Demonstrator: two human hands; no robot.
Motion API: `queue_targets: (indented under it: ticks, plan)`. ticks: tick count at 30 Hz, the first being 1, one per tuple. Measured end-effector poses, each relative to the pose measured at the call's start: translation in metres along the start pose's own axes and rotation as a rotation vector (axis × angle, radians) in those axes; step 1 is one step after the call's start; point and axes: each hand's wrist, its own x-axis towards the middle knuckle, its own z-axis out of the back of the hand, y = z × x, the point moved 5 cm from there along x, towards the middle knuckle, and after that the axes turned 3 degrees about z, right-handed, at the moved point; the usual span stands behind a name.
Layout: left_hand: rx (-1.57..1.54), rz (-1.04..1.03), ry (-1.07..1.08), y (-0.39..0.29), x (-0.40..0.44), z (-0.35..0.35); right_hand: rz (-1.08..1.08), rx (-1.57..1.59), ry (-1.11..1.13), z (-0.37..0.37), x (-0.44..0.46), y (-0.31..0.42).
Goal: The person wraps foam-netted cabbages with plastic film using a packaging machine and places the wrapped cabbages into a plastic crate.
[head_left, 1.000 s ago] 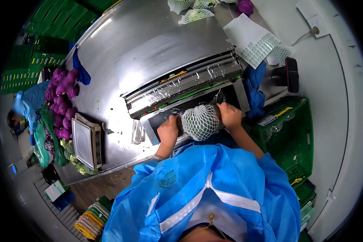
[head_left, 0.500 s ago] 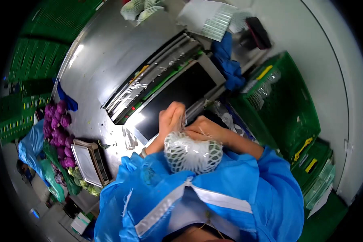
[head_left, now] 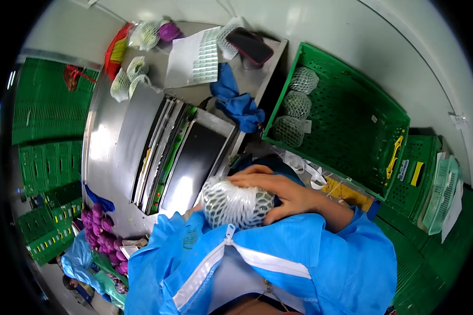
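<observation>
Against my chest is a round, greenish vegetable in a white foam net and clear film (head_left: 237, 205); its exact kind is hidden by the wrapping. My right hand (head_left: 281, 190) curves over its top and right side, with the thumb lower down and the fingers across the top. Only a sliver of my left hand (head_left: 193, 211) shows at the vegetable's left edge, its fingers hidden. Just beyond is the wrapping machine (head_left: 194, 157) with its dark plate and film rollers.
At right, a green crate (head_left: 347, 113) holds several net-wrapped vegetables (head_left: 298, 105) along its left side. A blue cloth (head_left: 234, 100), label sheets (head_left: 192, 58) and a phone (head_left: 249, 46) lie on the metal table (head_left: 102, 142). Purple vegetables (head_left: 102, 231) are piled at left.
The view has turned toward the right-hand crate. My hands no longer pinch the film together at the top; my right hand now spreads round the wrapped vegetable, and my left has slipped mostly from sight.
</observation>
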Motion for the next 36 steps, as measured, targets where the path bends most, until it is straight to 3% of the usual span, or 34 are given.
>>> queue_targets:
  ticks: [5,7,8,10,13,15,18,19,21,23,24,25,27,29,31,33,36]
  plan:
    - [-0.408,0.147,0.072,-0.01,0.023,0.003,-0.317,0.223,-0.42,0.069,-0.051,-0.052]
    - [-0.145,0.083,-0.129,-0.022,0.051,-0.013,-0.368,0.021,-0.784,0.104,-0.069,-0.06]
    - [-0.177,0.078,-0.107,-0.019,0.077,-0.01,-0.338,0.001,-0.837,0.113,-0.073,-0.059]
    - [0.074,0.022,-0.143,-0.019,0.127,-0.022,-0.27,-0.045,-0.94,0.13,-0.077,-0.055]
    - [0.276,-0.031,0.141,-0.028,0.19,-0.052,-0.345,-0.105,-1.085,0.179,-0.103,-0.08]
    - [0.985,-0.357,-0.016,-0.055,0.199,-0.054,-0.327,0.009,-1.237,0.231,-0.153,-0.134]
    - [0.959,-0.367,-0.133,-0.1,0.179,-0.019,-0.464,-0.24,-1.494,0.298,-0.188,-0.189]
    - [0.742,-0.313,-0.123,-0.11,0.171,0.003,-0.554,-0.431,-1.527,0.323,-0.205,-0.216]
    - [0.673,-0.187,-0.236,-0.151,0.133,0.045,-0.53,-0.57,-1.493,0.357,-0.226,-0.279]
    - [0.778,-0.196,-0.47,-0.201,0.091,0.088,-0.734,-1.038,-1.302,0.379,-0.245,-0.35]
    - [0.771,-0.343,-0.52,-0.219,0.076,0.131,-0.661,-0.997,-1.264,0.387,-0.238,-0.353]
    - [0.757,-0.329,-0.623,-0.24,0.055,0.171,-0.591,-0.956,-1.229,0.39,-0.229,-0.349]
    - [0.754,-0.502,-0.87,-0.287,0.014,0.244,-0.528,-0.869,-1.149,0.387,-0.213,-0.326]
    - [0.845,-0.507,-1.232,-0.322,-0.026,0.376,-0.543,-0.897,-1.132,0.379,-0.212,-0.311]
    - [0.995,-0.423,-1.597,-0.355,-0.054,0.418,-0.904,-1.215,-1.045,0.369,-0.217,-0.295]
    - [1.046,-0.339,-1.762,-0.376,-0.067,0.515,-0.756,-1.292,-1.157,0.339,-0.183,-0.247]
    - [0.747,-0.355,-1.786,-0.394,-0.064,0.622,-0.659,-1.234,-1.201,0.271,-0.106,-0.181]
